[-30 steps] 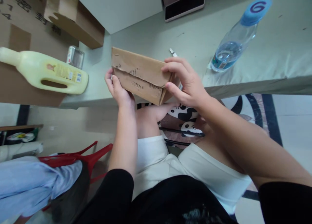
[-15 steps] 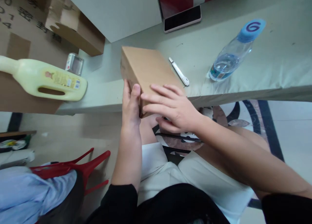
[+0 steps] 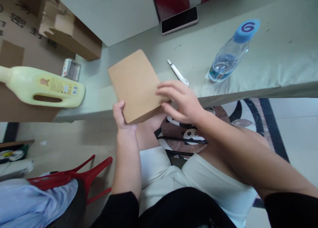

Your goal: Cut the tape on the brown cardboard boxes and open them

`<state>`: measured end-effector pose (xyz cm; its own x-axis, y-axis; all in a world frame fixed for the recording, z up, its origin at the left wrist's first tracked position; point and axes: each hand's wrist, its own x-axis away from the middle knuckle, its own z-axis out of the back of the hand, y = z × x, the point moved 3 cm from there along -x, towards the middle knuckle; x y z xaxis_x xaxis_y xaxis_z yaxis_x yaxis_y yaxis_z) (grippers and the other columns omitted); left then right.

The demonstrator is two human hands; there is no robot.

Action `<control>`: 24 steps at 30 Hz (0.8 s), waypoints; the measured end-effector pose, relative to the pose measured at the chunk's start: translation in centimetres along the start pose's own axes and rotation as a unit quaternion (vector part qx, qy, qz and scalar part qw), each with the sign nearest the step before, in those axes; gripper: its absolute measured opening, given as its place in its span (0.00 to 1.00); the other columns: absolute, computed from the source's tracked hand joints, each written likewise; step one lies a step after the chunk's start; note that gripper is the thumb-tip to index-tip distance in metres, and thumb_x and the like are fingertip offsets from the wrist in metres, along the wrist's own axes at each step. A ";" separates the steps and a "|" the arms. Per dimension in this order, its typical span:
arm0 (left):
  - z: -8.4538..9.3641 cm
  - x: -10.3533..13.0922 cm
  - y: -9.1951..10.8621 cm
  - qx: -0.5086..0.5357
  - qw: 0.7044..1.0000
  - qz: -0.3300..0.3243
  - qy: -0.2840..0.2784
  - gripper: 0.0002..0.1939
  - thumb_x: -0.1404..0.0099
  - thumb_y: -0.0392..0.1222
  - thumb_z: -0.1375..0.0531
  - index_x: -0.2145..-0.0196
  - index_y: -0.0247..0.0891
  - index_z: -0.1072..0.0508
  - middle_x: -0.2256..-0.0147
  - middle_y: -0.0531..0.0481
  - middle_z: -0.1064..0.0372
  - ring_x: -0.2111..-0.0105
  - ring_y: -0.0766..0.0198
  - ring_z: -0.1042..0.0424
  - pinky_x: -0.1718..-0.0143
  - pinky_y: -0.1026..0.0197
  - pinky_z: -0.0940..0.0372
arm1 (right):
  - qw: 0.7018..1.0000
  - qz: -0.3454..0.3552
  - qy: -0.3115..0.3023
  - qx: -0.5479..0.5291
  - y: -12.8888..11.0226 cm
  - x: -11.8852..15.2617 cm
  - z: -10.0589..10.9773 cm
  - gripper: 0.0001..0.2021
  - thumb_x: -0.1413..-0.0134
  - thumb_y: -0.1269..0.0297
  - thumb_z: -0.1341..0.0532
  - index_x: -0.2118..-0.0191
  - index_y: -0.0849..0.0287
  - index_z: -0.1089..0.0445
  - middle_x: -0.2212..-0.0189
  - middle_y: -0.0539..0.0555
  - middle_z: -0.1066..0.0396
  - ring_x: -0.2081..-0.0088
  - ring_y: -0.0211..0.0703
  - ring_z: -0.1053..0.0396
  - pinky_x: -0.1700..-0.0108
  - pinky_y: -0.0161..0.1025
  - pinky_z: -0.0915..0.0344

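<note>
A plain brown cardboard box (image 3: 136, 84) is held tilted at the table's front edge, its broad face turned up. My left hand (image 3: 122, 117) grips its lower left corner, thumb on the near side and the other fingers hidden beneath. At the box's right edge is my right hand (image 3: 182, 100), fingers bent and apart, the fingertips at the edge. Whether they press on it I cannot tell. Just beyond that hand a white utility knife (image 3: 178, 72) lies on the table.
A water bottle (image 3: 231, 54) with a blue cap stands at right. A phone (image 3: 179, 20) leans at the back. To the left are a yellow jug-like bottle (image 3: 46, 86), a small clear package (image 3: 71, 69) and an opened carton (image 3: 74, 36). A red stool (image 3: 96, 170) stands below left.
The box has turned in my left hand, so its broad face now shows more squarely. My right hand has lifted from lying flat on top to the right edge. The view shifted slightly.
</note>
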<state>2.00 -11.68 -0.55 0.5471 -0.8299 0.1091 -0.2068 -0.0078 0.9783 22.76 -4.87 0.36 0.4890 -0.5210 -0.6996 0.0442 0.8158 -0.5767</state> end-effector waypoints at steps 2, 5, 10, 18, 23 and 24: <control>0.2 0.0 -0.2 0.045 0.998 -0.036 -0.005 0.22 0.42 0.59 0.43 0.59 0.42 0.22 0.51 0.47 0.22 0.41 0.46 0.30 0.39 0.48 0.34 | 0.996 -0.085 0.029 -0.024 1.6 0.1 0.3 0.18 0.33 0.55 0.48 0.47 0.60 0.32 0.46 0.64 0.28 0.43 0.51 0.31 0.40 0.52 0.34; -0.5 0.1 -0.9 0.066 0.996 -0.018 -0.058 0.23 0.39 0.62 0.46 0.58 0.44 0.22 0.50 0.46 0.22 0.41 0.44 0.29 0.40 0.42 0.33 | 0.983 -0.145 -0.011 -0.108 2.7 0.3 -0.2 0.28 0.33 0.45 0.50 0.39 0.61 0.37 0.39 0.66 0.34 0.37 0.53 0.36 0.38 0.53 0.34; -2.1 0.2 -3.4 -0.012 0.989 0.084 -0.118 0.26 0.39 0.60 0.41 0.51 0.40 0.23 0.47 0.38 0.25 0.41 0.41 0.30 0.43 0.39 0.30 | 0.971 -0.176 0.014 -0.159 3.1 0.4 -0.2 0.37 0.36 0.37 0.52 0.30 0.56 0.50 0.31 0.63 0.44 0.34 0.54 0.38 0.37 0.54 0.34; -1.1 0.3 -0.8 -0.128 0.954 -0.268 0.028 0.28 0.38 0.55 0.37 0.41 0.52 0.30 0.35 0.49 0.37 0.31 0.50 0.42 0.31 0.45 0.43 | 0.983 -0.112 0.002 -0.143 2.6 0.1 -0.3 0.26 0.32 0.45 0.49 0.40 0.60 0.35 0.42 0.64 0.31 0.39 0.50 0.34 0.35 0.52 0.37; -3.3 0.9 1.8 -0.332 0.840 -0.414 -0.115 0.20 0.30 0.54 0.45 0.48 0.47 0.22 0.45 0.48 0.26 0.38 0.50 0.34 0.31 0.42 0.44 | 0.976 -0.182 0.011 -0.122 3.9 0.3 0.2 0.25 0.31 0.48 0.55 0.41 0.57 0.34 0.46 0.61 0.27 0.44 0.50 0.29 0.40 0.52 0.33; -3.6 0.9 1.8 -0.360 0.830 -0.411 -0.117 0.19 0.29 0.53 0.46 0.50 0.46 0.21 0.47 0.48 0.24 0.40 0.50 0.32 0.32 0.42 0.43 | 0.974 -0.214 0.014 -0.076 4.6 0.4 0.5 0.23 0.31 0.51 0.54 0.43 0.57 0.32 0.48 0.61 0.26 0.46 0.51 0.28 0.42 0.52 0.31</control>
<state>5.01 -10.48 1.98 0.0742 -0.7955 -0.6014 0.7415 -0.3593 0.5667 23.63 -1.22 -2.31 0.4306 -0.8132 -0.3915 0.1089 0.4775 -0.8719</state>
